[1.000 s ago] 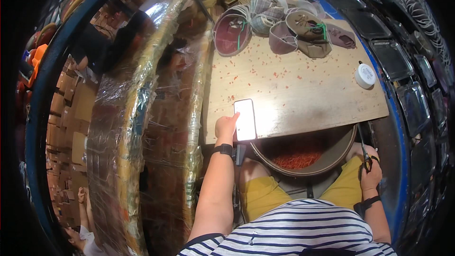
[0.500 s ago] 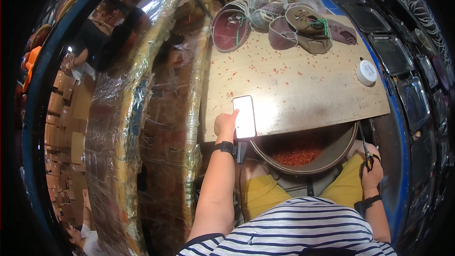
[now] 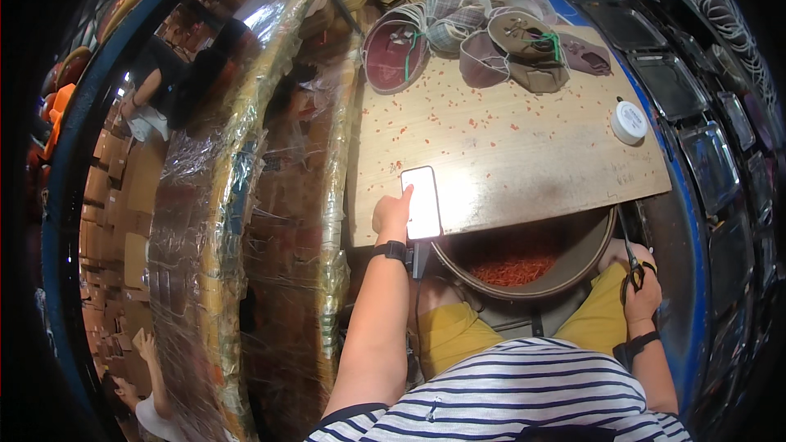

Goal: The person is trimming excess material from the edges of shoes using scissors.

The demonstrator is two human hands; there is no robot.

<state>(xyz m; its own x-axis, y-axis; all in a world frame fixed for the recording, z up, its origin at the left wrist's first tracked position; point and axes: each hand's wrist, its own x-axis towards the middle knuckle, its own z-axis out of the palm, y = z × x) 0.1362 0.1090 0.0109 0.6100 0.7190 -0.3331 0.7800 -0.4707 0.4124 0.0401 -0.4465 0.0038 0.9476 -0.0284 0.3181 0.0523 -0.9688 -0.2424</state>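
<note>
A phone (image 3: 422, 205) with a bright white screen is at the near left of the wooden tabletop (image 3: 524, 155). My left hand (image 3: 393, 213) is closed at its left edge, thumb over the screen; the other fingers are mostly hidden. A dark cable and a small grey block (image 3: 421, 260) hang below the phone. At the right, beside my knee, my right hand (image 3: 642, 295) is closed around the black handles of scissors (image 3: 632, 260), their blades pointing up and away. Between my legs, partly under the tabletop, stands a round bin (image 3: 573, 282) holding red-orange scraps (image 3: 512, 270).
Sewn shoe uppers (image 3: 524, 37) with green threads are heaped at the table's far end. A round white container (image 3: 630, 123) stands at the right, and red scraps dot the wood. Plastic-wrapped stacks (image 3: 196, 221) line the left; black trays (image 3: 714, 168) line the right. Two people are at the far left.
At the lower left, another person's arm has risen. The person at the upper left has shifted slightly. My own hands stay nearly where they were, and the whole view has tilted a little.
</note>
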